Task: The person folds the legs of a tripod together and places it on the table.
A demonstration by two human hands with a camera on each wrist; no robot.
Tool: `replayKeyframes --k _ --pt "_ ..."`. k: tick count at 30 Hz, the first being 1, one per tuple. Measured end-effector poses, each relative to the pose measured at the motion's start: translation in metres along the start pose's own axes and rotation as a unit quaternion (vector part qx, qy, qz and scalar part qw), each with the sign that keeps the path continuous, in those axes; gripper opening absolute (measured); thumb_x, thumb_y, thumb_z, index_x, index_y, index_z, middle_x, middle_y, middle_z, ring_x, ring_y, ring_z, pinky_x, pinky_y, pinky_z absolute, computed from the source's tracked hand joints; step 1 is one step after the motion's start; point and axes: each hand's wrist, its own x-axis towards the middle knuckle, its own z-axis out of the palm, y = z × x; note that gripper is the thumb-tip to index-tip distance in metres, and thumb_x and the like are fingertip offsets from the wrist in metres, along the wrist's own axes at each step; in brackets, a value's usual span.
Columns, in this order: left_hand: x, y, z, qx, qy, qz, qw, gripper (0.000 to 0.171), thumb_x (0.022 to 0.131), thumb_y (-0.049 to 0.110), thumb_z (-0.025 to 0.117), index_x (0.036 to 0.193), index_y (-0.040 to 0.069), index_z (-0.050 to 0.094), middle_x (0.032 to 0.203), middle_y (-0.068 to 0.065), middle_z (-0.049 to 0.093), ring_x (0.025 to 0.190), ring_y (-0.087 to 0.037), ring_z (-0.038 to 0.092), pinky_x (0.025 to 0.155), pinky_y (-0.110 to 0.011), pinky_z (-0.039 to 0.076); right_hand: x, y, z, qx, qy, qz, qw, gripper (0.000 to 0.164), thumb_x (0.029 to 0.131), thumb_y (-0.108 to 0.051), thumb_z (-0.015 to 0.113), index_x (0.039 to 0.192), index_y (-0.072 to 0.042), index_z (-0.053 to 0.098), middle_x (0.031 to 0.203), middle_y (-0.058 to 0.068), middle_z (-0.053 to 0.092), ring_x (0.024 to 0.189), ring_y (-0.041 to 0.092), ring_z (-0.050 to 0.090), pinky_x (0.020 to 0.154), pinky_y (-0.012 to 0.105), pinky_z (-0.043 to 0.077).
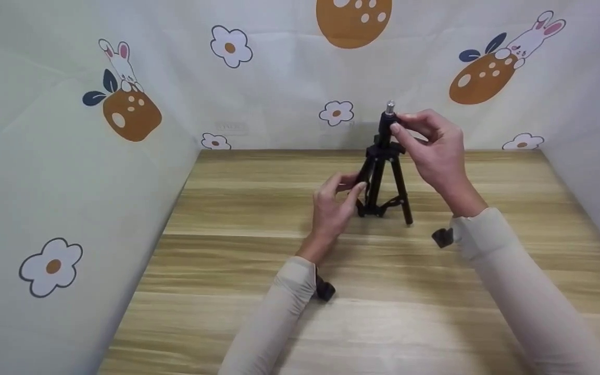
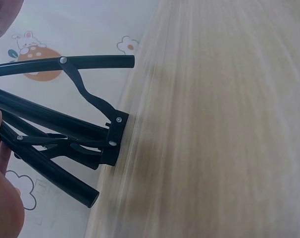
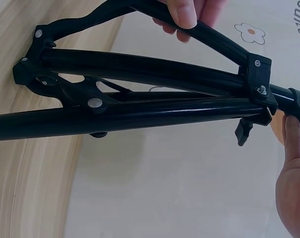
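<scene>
A small black tripod [image 1: 378, 179] is held upright near the back of the table, its legs only partly spread. My left hand [image 1: 334, 205] pinches its left leg between thumb and fingers. At the top, my right hand [image 1: 438, 148] grips the centre column just below a silver screw tip [image 1: 390, 108]. In the right wrist view, the left fingertips curl round one leg [image 3: 214, 39], while a small knob [image 3: 243, 131] juts from the collar. The left wrist view shows the leg braces [image 2: 88, 96] joined to a lower bracket [image 2: 115, 139].
A wood-grain table [image 1: 216, 245] lies under the tripod. Pale cloth walls [image 1: 274, 78] printed with flowers, rabbits and orange fruit enclose it at the back and sides. A dark strap piece [image 1: 325, 289] hangs at the left wrist, another [image 1: 442, 238] at the right.
</scene>
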Motion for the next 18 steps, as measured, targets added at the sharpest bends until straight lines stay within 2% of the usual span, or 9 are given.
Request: replayKeyframes --k 6,18 --pt "0.0005 0.0000 0.0004 -0.004 -0.003 0.003 1.0000 0.019 0.099 0.015 0.081 0.113 0.003 0.075 0.105 -0.010 0.081 0.098 -0.017 0.079 0.092 -0.022 0.067 0.0004 0.0000 0.0003 0.013 0.002 0.007 1.000 0.023 0.096 -0.010 0.084 0.115 0.002 0.078 0.118 0.008 0.082 0.114 0.016 0.079 0.094 0.027 0.067" --pt "0.0014 -0.0009 0.0024 -0.015 -0.002 -0.001 0.9999 0.018 0.099 0.014 0.081 0.111 0.002 0.074 0.105 -0.011 0.081 0.098 -0.018 0.079 0.092 -0.024 0.068 -0.0010 0.0015 0.0003 0.010 0.006 0.002 1.000 0.023 0.096 -0.012 0.084 0.115 0.001 0.079 0.118 0.010 0.082 0.114 0.018 0.079 0.093 0.028 0.067"
